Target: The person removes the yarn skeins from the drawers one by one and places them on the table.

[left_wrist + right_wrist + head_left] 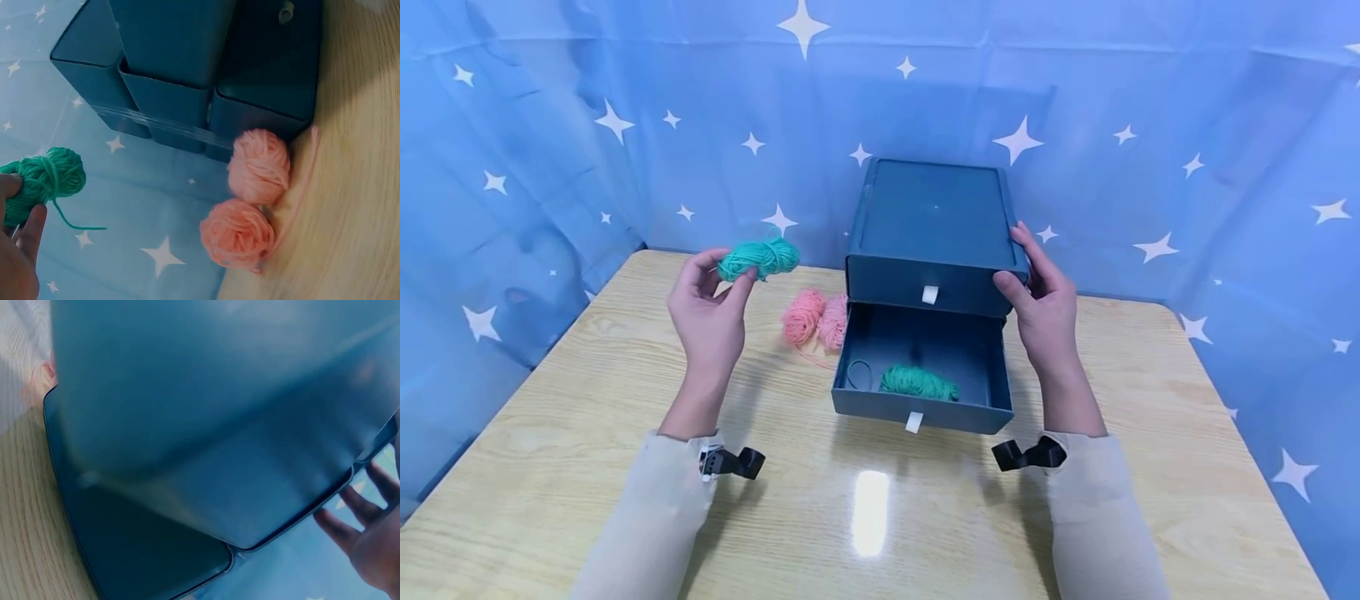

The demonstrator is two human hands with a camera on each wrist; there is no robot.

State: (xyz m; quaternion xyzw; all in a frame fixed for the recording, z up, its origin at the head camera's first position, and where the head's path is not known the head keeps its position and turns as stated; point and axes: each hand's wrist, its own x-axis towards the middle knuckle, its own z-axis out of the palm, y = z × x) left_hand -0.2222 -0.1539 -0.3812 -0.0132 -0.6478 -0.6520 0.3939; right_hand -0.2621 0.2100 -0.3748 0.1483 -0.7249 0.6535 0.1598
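Observation:
My left hand (709, 321) pinches a green yarn skein (763, 258) between thumb and fingers, raised above the table to the left of a dark blue drawer box (936, 208). In the left wrist view a loose end trails from this green skein (53, 175). My right hand (1045, 312) rests at the box's right front corner, thumb at the front and fingers along the side. The right wrist view shows those fingers (340, 528) spread and nearly straight against the edge. Below the closed top drawer, the lower drawer (880, 408) stands pulled out, holding another green skein (919, 382).
Two pink yarn balls (803, 317) lie on the wooden table (1150, 400) against the box's left side, a loose strand beside them. A thin loop (859, 375) lies at the left of the lower drawer. A blue star-patterned cloth (737, 100) hangs behind.

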